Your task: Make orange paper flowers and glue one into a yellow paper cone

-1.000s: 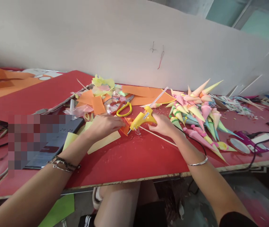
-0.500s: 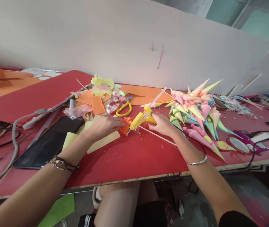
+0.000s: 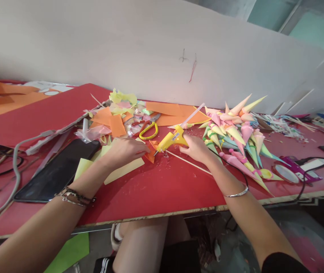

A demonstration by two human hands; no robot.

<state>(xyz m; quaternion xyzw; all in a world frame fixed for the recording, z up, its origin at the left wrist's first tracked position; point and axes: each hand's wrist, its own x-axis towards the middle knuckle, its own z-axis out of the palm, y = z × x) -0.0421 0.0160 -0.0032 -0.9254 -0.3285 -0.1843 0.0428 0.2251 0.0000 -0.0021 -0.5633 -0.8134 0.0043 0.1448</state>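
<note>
My right hand (image 3: 194,149) is wrapped round the handle of a yellow hot glue gun (image 3: 171,141), with a clear glue stick (image 3: 192,114) poking out of its back. The gun's metal nozzle points down to the left, at a small folded piece of orange paper (image 3: 151,154). My left hand (image 3: 128,151) has its fingers closed on that paper's left side; the fingertips are partly hidden. Pale yellow paper (image 3: 125,170) lies beneath my left wrist. A thin pale stick (image 3: 190,163) lies below the gun.
Yellow-handled scissors (image 3: 148,131) lie behind my left hand among paper scraps. A black phone (image 3: 56,174) is at the left by a grey cable (image 3: 16,159). Pastel paper cones (image 3: 236,132) pile up at the right, near a purple tape-like packet (image 3: 300,169). The table's front edge (image 3: 150,217) is close.
The glue gun has tilted slightly, its glue stick leaning a little further right. Both hands keep nearly the same place and hold.
</note>
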